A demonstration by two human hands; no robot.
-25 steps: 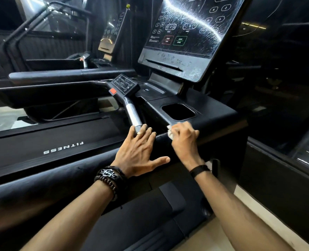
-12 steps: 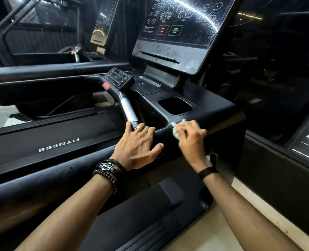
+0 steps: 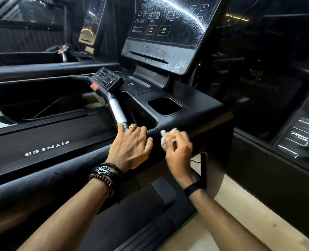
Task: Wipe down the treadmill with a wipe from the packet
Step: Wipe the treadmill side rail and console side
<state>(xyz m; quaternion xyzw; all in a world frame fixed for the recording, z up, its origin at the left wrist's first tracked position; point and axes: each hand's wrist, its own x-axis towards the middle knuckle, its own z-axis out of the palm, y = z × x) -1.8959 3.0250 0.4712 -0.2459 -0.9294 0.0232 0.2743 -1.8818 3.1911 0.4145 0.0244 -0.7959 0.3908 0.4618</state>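
A crumpled white wipe (image 3: 166,138) was held bunched in the right hand (image 3: 178,151), the fingers curled closed around it, and was pressed against the rounded near edge of the treadmill (image 3: 200,113) console tray, just below the square cup holder (image 3: 164,105). The right hand was slightly blurred. The left hand (image 3: 130,145) was laid flat on the same near edge, just beside the right hand, its fingers spread loosely and gripping nothing; the fingertips (image 3: 121,126) were touching the lower end of the silver handle (image 3: 117,111). A ring (image 3: 132,127) was worn on one finger of the left hand, and dark beaded bracelets (image 3: 104,173) on that wrist; a black band (image 3: 193,188) was worn on the right wrist. Above the tray, the tilted screen (image 3: 168,20) was seen streaked and spotted, with a red and a green button lit. A small control pad (image 3: 107,79) with a red tab was mounted at the top of the handle. The belt (image 3: 46,142), marked FITNESS, was visible at the left.
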